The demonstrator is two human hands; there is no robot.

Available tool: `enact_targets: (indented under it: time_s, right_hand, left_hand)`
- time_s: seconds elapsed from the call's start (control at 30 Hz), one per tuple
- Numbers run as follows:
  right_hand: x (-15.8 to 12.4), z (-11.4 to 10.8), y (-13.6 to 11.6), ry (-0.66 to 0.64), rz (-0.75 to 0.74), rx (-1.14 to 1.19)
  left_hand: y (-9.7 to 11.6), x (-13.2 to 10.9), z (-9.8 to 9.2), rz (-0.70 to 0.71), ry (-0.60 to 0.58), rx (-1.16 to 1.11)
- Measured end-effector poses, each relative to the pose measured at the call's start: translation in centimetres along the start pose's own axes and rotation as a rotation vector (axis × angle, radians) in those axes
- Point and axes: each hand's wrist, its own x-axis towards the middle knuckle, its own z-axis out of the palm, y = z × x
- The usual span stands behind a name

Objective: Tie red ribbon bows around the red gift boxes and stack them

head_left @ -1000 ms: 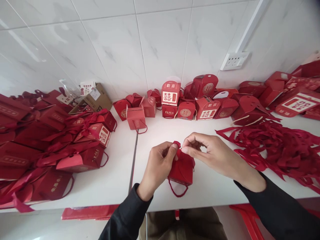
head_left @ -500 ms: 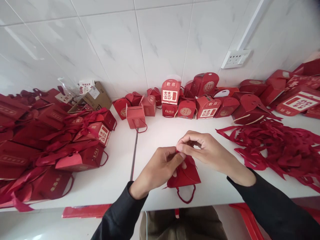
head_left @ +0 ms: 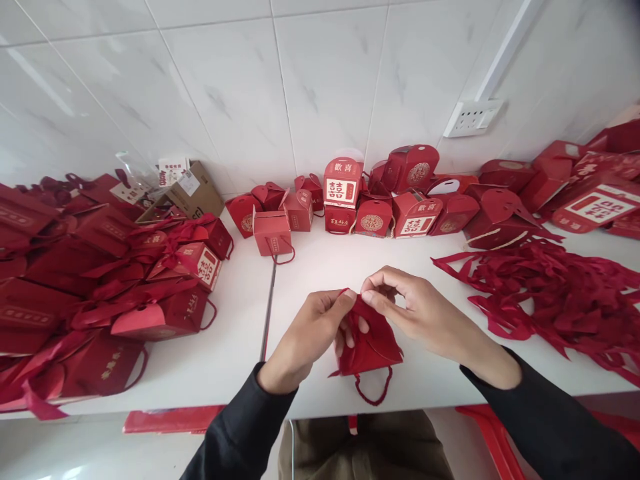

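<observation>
A small red box (head_left: pixel 373 343) lies on the white table near its front edge, with a red cord handle (head_left: pixel 374 393) looping toward me. My left hand (head_left: pixel 320 330) pinches a red ribbon (head_left: pixel 357 301) between thumb and forefinger above the box's far left part; its other fingers reach down over the box. Just right of it, my right hand (head_left: pixel 403 297) pinches the same ribbon at the fingertips. A small gap separates the two hands. The ribbon's lower part is partly hidden by my fingers.
Finished-looking red boxes with ribbons (head_left: pixel 165 310) crowd the left side. More red boxes (head_left: pixel 417 213) line the tiled wall, near an open cardboard carton (head_left: pixel 195 193). A heap of loose red ribbons (head_left: pixel 550 293) lies at the right. The table's front edge (head_left: pixel 425 408) is close.
My hands have moved slightly apart, the right one shifting right. A stretch of red ribbon now shows between the fingertips, and more of the box top is visible.
</observation>
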Motion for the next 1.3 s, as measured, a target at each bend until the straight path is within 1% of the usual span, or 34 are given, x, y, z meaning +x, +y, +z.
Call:
enact_targets:
  time_s: [0.1, 0.2, 0.3, 0.4, 0.5, 0.57, 0.63, 0.77, 0.87, 0.97, 1.07, 1.13, 1.2, 1.3]
  right_hand:
    - [-0.6, 0.1, 0.0, 0.023, -0.035, -0.019]
    - [-1.3, 0.2, 0.1, -0.013, -0.07, -0.049]
    - [-1.7, 0.1, 0.6, -0.038, -0.093, -0.078]
    - [-1.8, 0.1, 1.1, -0.039, -0.062, -0.06]
    - [-1.5, 0.2, 1.5, -0.098, 0.003, 0.024]
    - [-1.2, 0.5, 1.7, -0.122, 0.028, 0.07]
    - [-1.0, 0.7, 1.8, -0.12, 0.037, 0.099]
    - [-1.0, 0.9, 2.2, -0.134, 0.052, 0.191]
    - [-1.1, 0.8, 2.3, -0.145, 0.089, 0.226]
    - [-1.0, 0.6, 2.2, -0.154, 0.098, 0.21]
    - [-0.6, 0.5, 1.8, -0.207, 0.079, 0.199]
    - [-0.4, 0.4, 1.5, -0.239, 0.078, 0.208]
    - [-0.3, 0.3, 1.2, -0.241, 0.081, 0.221]
    - [-0.4, -0.1, 1.2, -0.19, 0.078, 0.166]
  left_hand:
    - [0.0, -0.1, -0.2, -0.014, -0.002, -0.08]
    - [0.1, -0.2, -0.5, -0.01, -0.001, -0.149]
    - [-0.1, -0.3, -0.7, -0.013, 0.006, -0.167]
    - [-0.4, -0.3, -0.6, -0.005, 0.022, -0.143]
    - [-0.7, -0.3, -0.5, 0.041, 0.038, -0.064]
    - [-0.8, -0.3, -0.4, 0.101, 0.066, 0.046]
    - [-1.1, -0.4, -0.2, 0.181, 0.135, 0.214]
    - [-2.6, -0.8, 0.6, 0.39, 0.37, 0.65]
    - [-4.3, -1.0, 1.1, 0.566, 0.507, 0.843]
    - [-5.6, -1.1, 1.3, 0.759, 0.578, 0.92]
    - [-6.0, -1.0, 1.3, 0.907, 0.584, 0.947]
    - [-5.9, -0.9, 1.3, 0.948, 0.586, 0.95]
    - [-5.8, -1.0, 1.2, 0.966, 0.598, 0.955]
    - [-5.8, -1.5, 1.0, 0.978, 0.622, 0.988]
